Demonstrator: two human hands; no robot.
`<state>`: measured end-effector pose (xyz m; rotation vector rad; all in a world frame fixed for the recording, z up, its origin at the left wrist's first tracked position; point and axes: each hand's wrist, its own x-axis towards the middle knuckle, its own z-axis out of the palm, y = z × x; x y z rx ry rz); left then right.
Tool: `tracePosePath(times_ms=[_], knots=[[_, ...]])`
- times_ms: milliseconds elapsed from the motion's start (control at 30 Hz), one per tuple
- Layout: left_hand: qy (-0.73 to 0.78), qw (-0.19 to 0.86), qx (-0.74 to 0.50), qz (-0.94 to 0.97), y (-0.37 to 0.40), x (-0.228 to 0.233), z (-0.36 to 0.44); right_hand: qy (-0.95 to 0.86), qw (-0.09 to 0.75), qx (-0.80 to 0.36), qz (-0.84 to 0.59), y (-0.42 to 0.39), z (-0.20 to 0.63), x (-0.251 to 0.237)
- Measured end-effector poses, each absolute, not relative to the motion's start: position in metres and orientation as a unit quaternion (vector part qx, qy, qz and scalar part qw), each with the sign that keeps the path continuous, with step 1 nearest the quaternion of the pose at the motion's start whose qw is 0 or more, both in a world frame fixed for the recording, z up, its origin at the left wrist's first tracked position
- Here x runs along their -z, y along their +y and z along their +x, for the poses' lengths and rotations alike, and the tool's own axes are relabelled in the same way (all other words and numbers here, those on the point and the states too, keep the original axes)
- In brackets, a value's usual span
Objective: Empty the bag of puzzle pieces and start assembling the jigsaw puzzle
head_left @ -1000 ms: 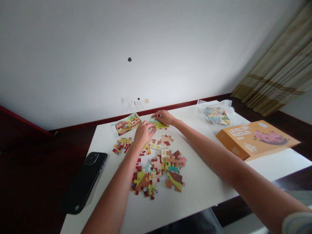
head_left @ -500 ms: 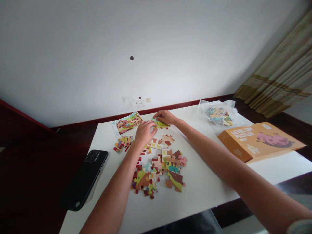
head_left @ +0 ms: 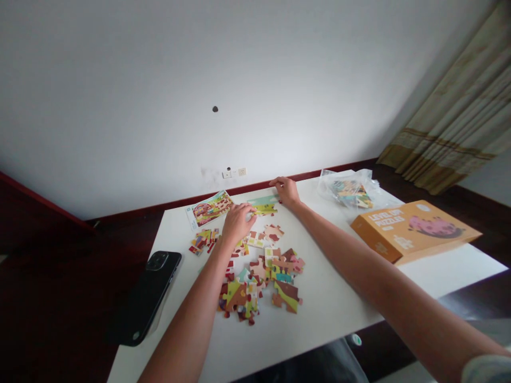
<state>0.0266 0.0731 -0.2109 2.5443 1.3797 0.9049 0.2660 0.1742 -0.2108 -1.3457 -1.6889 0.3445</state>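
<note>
A joined strip of green and pale-blue puzzle pieces (head_left: 264, 206) lies flat near the far edge of the white table. At its left end is my left hand (head_left: 238, 222), the bent thumb and fingers closed on the edge of the strip. My right hand (head_left: 286, 192) rests just past the strip's right end, with thumb and forefinger apart and nothing visible held between them. Nearer to me, a heap of loose puzzle pieces (head_left: 259, 266) spreads over the table, some overlapping. My left forearm covers part of it. Left of my left hand lies a printed picture card (head_left: 211, 209) showing a farm scene.
A black phone (head_left: 149, 298) lies at the table's left edge. On the right are an orange puzzle box (head_left: 415, 230) and a clear plastic bag (head_left: 351, 190) with more pieces inside. The wall (head_left: 255, 80) stands close behind the table (head_left: 327, 298).
My right hand has moved right, off the strip, uncovering its top and right part. My left hand stays at the left end. The whole view has shifted slightly.
</note>
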Motion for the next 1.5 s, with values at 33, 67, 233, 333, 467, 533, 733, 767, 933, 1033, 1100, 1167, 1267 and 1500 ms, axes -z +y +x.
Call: tracePosePath(times_ms=[33, 67, 233, 333, 467, 533, 733, 767, 933, 1033, 1100, 1167, 1267, 1500], knots=[[0.454, 0.055, -0.298, 0.838, 0.073, 0.211, 0.027, -0.661, 0.477, -0.139, -0.563, 0.174, 0.268, 0.211], [0.453, 0.056, -0.299, 0.838, 0.073, 0.211, 0.027, -0.639, 0.491, -0.144, -0.574, 0.173, 0.27, 0.211], [0.453, 0.054, -0.3, 0.838, 0.073, 0.21, 0.027, -0.573, 0.521, -0.231, -0.589, 0.152, 0.278, 0.215], [0.455, 0.049, -0.295, 0.839, 0.072, 0.21, 0.027, -0.589, 0.512, -0.29, -0.554, 0.128, 0.29, 0.219], [0.458, 0.042, -0.292, 0.838, 0.072, 0.212, 0.028, -0.638, 0.487, -0.308, -0.511, 0.102, 0.302, 0.221], [0.462, 0.039, -0.284, 0.839, 0.071, 0.212, 0.028, -0.643, 0.481, -0.292, -0.52, 0.096, 0.301, 0.221], [0.478, 0.018, -0.24, 0.845, 0.069, 0.207, 0.028, -0.753, 0.364, -0.209, -0.507, 0.087, 0.292, 0.218], [0.479, 0.015, -0.232, 0.847, 0.069, 0.205, 0.028, -0.761, 0.357, -0.208, -0.5, 0.086, 0.292, 0.218], [0.484, 0.032, -0.179, 0.856, 0.07, 0.197, 0.03, -0.756, 0.368, -0.223, -0.493, 0.09, 0.297, 0.22], [0.5, 0.055, -0.119, 0.856, 0.074, 0.185, 0.032, -0.756, 0.367, -0.228, -0.492, 0.093, 0.299, 0.223], [0.505, 0.079, -0.064, 0.857, 0.081, 0.171, 0.032, -0.753, 0.367, -0.231, -0.495, 0.094, 0.299, 0.223], [0.496, 0.123, 0.013, 0.86, 0.09, 0.154, 0.031, -0.751, 0.366, -0.235, -0.496, 0.094, 0.299, 0.222], [0.456, 0.217, 0.131, 0.853, 0.103, 0.129, 0.028, -0.753, 0.362, -0.239, -0.494, 0.092, 0.298, 0.22], [0.457, 0.223, 0.179, 0.842, 0.115, 0.114, 0.027, -0.759, 0.35, -0.24, -0.494, 0.092, 0.297, 0.219]])
